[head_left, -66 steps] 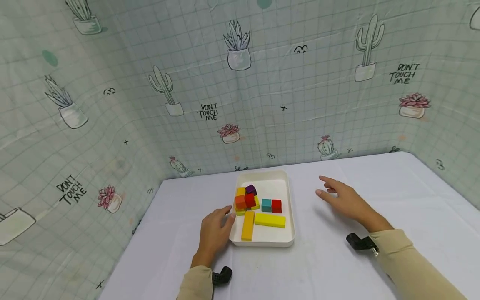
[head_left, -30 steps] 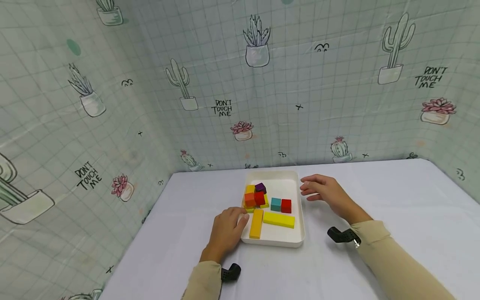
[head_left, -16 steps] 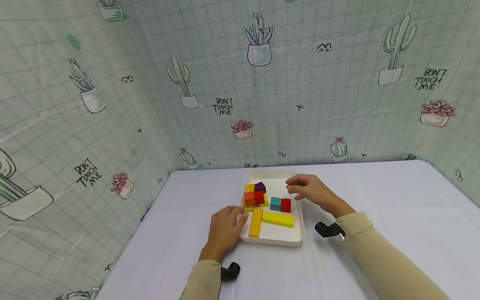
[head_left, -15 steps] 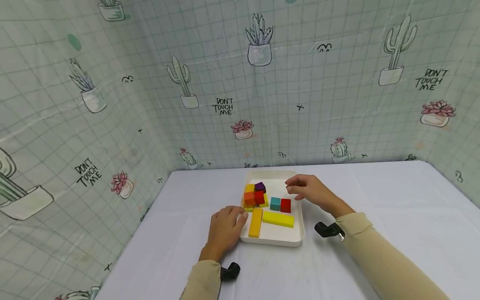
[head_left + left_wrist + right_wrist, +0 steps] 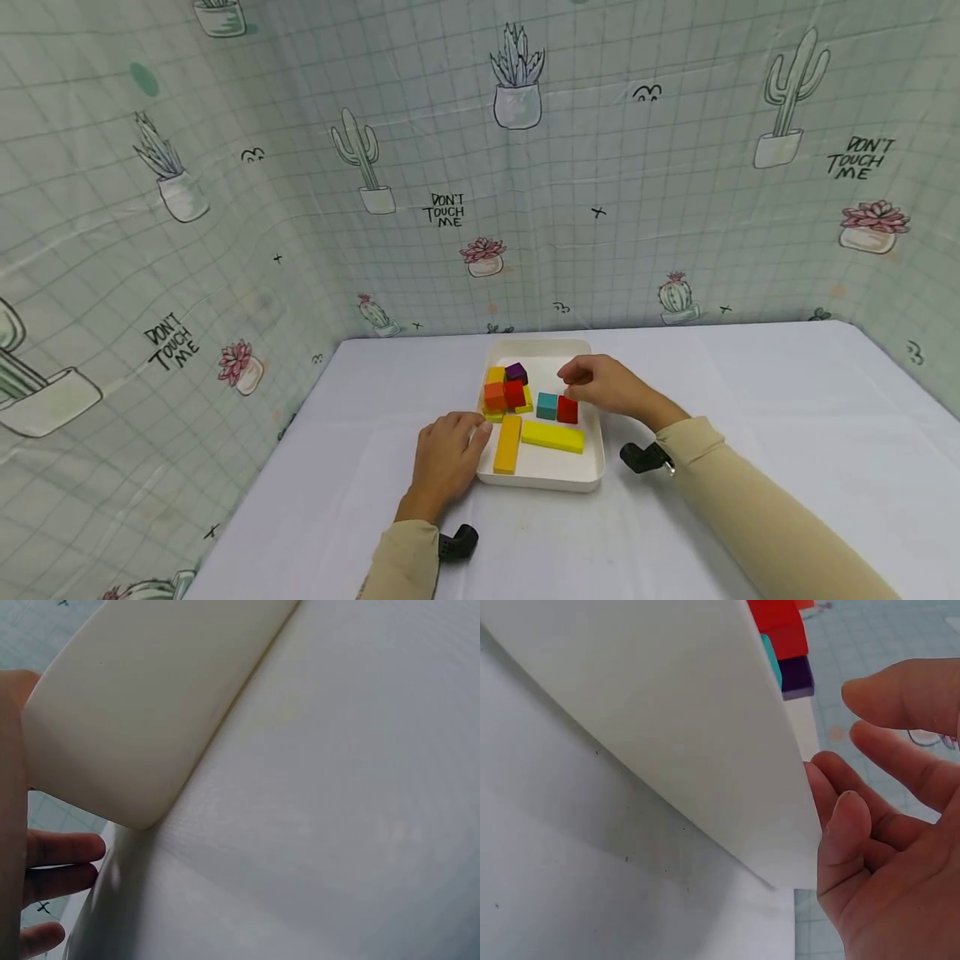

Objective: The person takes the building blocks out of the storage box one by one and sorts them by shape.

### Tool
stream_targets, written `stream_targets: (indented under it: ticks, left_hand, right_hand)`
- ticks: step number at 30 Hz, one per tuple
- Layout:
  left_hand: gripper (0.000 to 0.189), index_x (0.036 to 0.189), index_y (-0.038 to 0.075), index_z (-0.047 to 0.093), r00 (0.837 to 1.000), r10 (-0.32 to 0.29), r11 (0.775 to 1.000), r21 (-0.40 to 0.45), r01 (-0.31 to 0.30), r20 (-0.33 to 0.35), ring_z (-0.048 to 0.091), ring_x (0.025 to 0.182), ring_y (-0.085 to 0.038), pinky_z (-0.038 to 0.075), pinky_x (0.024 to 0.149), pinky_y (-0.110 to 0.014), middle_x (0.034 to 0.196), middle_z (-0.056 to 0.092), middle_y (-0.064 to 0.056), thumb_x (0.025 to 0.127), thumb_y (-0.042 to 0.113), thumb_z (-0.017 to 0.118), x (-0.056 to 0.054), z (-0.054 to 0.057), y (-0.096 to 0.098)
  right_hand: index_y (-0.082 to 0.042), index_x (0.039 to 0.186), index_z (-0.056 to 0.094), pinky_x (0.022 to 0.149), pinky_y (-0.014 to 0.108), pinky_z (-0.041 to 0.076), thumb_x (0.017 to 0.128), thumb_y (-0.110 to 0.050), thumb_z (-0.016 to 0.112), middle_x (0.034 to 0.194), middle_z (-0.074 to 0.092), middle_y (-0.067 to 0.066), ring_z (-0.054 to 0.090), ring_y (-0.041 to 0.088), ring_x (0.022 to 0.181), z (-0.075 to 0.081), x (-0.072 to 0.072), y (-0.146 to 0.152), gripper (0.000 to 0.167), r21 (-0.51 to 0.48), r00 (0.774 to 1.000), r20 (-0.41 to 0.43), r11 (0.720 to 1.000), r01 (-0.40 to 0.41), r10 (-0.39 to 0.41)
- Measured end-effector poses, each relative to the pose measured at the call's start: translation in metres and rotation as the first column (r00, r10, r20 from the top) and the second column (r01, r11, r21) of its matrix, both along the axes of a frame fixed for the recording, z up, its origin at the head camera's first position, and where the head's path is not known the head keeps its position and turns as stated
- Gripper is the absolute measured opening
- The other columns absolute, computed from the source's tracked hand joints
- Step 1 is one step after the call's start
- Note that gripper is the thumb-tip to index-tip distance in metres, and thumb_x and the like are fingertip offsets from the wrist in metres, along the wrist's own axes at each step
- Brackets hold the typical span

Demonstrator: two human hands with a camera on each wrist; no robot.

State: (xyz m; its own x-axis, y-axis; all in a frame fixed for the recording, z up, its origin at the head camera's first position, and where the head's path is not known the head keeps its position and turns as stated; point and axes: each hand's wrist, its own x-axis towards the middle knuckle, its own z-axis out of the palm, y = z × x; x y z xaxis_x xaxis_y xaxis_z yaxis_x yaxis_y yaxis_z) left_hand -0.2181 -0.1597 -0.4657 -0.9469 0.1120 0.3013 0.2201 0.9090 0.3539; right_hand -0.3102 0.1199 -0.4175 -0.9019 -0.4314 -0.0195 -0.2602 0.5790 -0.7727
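Observation:
In the head view, a white tray (image 5: pixel 542 483) holds several coloured blocks. My left hand (image 5: pixel 442 458) grips its left wall near the front; in the left wrist view one digit reaches over the rim, while other fingers (image 5: pixel 67 847) extend outside. Above the tray's right side hovers my right hand (image 5: pixel 611 386), fingers slightly bent and apart. It is nearest a red cube (image 5: pixel 567 410) beside a teal cube (image 5: pixel 547 406); the right wrist view shows nothing between its digits. Two long blocks, one yellow (image 5: pixel 552 437) and one orange-yellow (image 5: pixel 507 446), lie in front.
At the tray's left sit an orange cube (image 5: pixel 494 396), another red cube (image 5: pixel 514 393) and a purple block (image 5: pixel 516 372), with yellow blocks around and under them. A white cloth covers the table (image 5: pixel 360 392). Patterned fabric (image 5: pixel 570 167) stands behind and at the sides.
My right hand has moved left from beside the tray, over its right wall, then lower toward the red cube. The left hand has stayed at the tray's left edge. The blocks keep their places.

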Motion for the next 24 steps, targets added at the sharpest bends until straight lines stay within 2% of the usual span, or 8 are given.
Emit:
stream_targets:
  ticks: [8,16,24]
  left_hand:
    - [0.047,0.122,0.017,0.068,1.000,0.002,0.999,0.040,-0.002,0.006,0.056,0.119,-0.030,0.037,0.106,-0.056,0.125,0.066,-0.008,0.105,0.049,0.038,0.0008,-0.0042,0.0020]
    - [0.049,0.127,0.016,0.068,0.999,-0.015,0.995,0.103,0.010,0.045,0.055,0.122,-0.030,0.035,0.108,-0.056,0.127,0.066,-0.006,0.106,0.048,0.037,0.0012,-0.0057,0.0010]
    - [0.052,0.128,0.014,0.068,0.999,-0.037,0.989,0.147,0.032,0.030,0.055,0.120,-0.029,0.035,0.108,-0.055,0.126,0.067,-0.005,0.106,0.049,0.036,-0.0036,-0.0068,-0.0036]
  right_hand:
    - [0.000,0.120,0.066,0.094,0.044,0.052,0.087,-0.014,0.071,0.115,0.067,0.013,0.062,0.025,0.101,0.0063,-0.0018,-0.0004,0.036,0.067,0.998,0.007,0.995,-0.068,0.068]
    - [-0.004,0.116,0.068,0.091,0.041,0.054,0.086,-0.015,0.074,0.108,0.068,0.004,0.062,0.020,0.097,0.0005,0.0025,0.0015,0.033,0.112,0.998,0.018,0.992,-0.064,0.063]
    - [-0.005,0.115,0.068,0.090,0.041,0.055,0.086,-0.013,0.075,0.105,0.068,0.003,0.062,0.019,0.093,-0.0018,0.0030,-0.0010,0.031,0.136,0.997,-0.016,0.988,-0.075,0.078]
